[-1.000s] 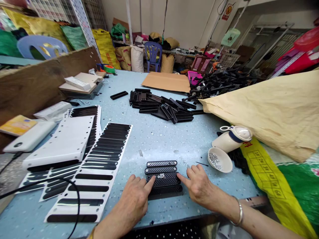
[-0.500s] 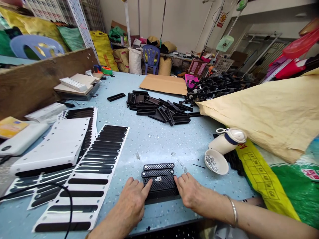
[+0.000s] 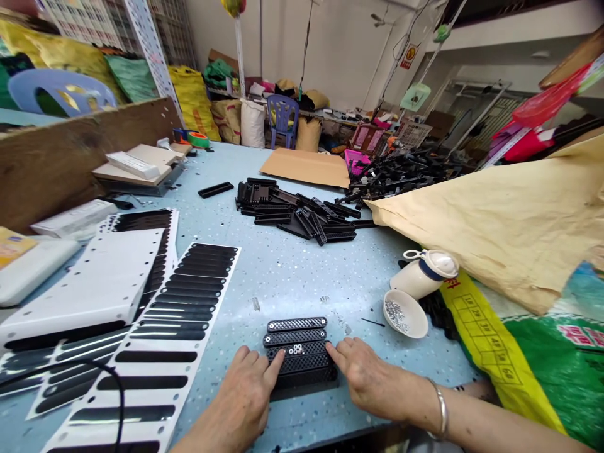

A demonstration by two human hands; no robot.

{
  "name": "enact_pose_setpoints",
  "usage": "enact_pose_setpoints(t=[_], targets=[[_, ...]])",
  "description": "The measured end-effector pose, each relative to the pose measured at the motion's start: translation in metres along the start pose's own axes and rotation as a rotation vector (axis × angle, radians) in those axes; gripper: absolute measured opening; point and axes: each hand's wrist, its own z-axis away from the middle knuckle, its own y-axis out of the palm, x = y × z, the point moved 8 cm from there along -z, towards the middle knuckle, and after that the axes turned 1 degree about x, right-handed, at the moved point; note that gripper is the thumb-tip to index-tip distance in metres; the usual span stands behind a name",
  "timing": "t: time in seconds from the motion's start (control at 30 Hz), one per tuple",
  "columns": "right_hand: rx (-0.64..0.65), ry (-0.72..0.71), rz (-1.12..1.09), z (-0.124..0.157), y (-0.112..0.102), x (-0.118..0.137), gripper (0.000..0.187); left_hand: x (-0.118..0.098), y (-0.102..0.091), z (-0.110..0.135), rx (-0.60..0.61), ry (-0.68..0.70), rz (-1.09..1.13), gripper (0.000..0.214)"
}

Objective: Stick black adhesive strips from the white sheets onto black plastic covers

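Several black strips with a diamond-patterned face and rounded ends lie in a stacked row before me. On the third black strip rests a small cluster of silver ring-shaped nuts. My left hand reaches its index finger to that strip's left end, other fingers curled. At the right end, my right hand touches with its index fingertip, its remaining fingers folded. Both thumbs are hidden, as is anything small under the fingertips. The two farther strips, such as the top strip, show a silver ring at each end.
A white bowl of small metal pieces and a lidded cup stand at right. Beyond lies a pile of black parts, with cardboard behind. Sticker sheets and a black cable are at left.
The camera view has shifted slightly, so the table items sit a little lower and farther left. Both index fingers remain at the ends of the same strip.
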Motion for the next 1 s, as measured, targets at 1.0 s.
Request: enact_pose_setpoints(t=[1.0], targets=[[-0.441,0.020,-0.249,0.007,0.012,-0.011,0.038,0.017,-0.012,0.024,0.066,-0.102,0.142,0.065]])
